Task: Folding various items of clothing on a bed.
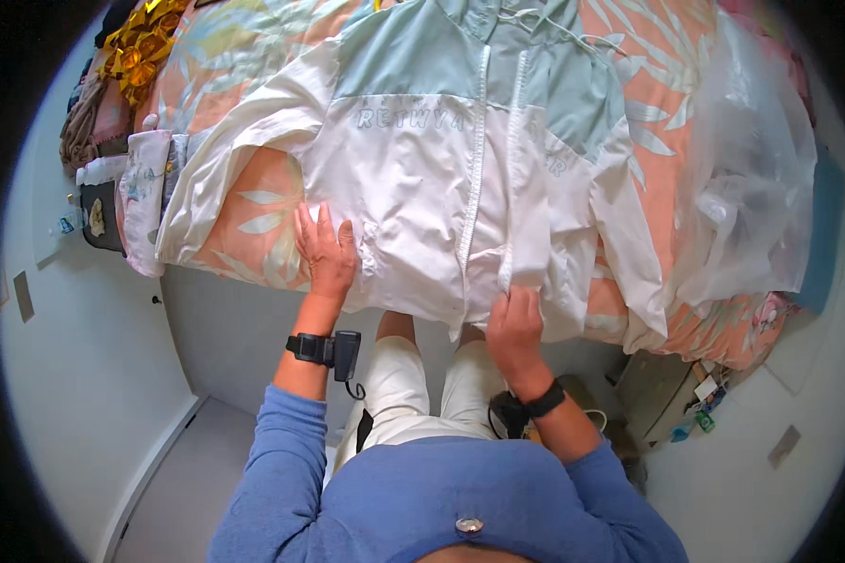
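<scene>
A hooded zip jacket, white below and pale green across the shoulders, lies spread on the bed with its front unzipped. Its left-side sleeve curves out across the bedding; the other hangs toward the bed's near edge. My left hand rests on the jacket's lower left side, fingers spread. At the bottom of the right front panel, my right hand pinches the hem by the end of the zipper. The two zipper edges lie apart, with a narrow gap between them.
The bed's cover is orange with pale leaves. A translucent plastic bag lies at the right. Folded clothes and a shiny gold bow are at the left. Under the bed's right side stands a cabinet. White walls flank both sides.
</scene>
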Action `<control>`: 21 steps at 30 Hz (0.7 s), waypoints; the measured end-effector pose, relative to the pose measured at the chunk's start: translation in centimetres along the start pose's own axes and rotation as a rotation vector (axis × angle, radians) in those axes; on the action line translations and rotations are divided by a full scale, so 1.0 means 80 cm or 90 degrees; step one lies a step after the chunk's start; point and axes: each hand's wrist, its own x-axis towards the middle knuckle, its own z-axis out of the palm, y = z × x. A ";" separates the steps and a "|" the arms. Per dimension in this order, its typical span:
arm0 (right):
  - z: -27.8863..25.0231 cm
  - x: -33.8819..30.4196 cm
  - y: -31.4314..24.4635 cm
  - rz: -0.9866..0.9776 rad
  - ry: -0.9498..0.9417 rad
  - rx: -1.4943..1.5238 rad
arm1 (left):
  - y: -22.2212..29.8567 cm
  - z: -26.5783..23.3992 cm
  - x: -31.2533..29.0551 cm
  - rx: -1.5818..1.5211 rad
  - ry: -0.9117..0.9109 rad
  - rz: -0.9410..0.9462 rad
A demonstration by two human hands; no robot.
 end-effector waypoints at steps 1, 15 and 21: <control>-0.012 -0.007 -0.009 0.020 0.015 0.039 | 0.006 -0.009 0.003 -0.021 0.032 0.019; -0.029 0.011 -0.065 0.040 0.037 0.172 | 0.251 0.024 0.236 -0.744 -0.638 -0.148; -0.038 0.008 -0.055 0.043 0.044 0.295 | 0.296 0.082 0.276 -0.759 -0.663 -0.162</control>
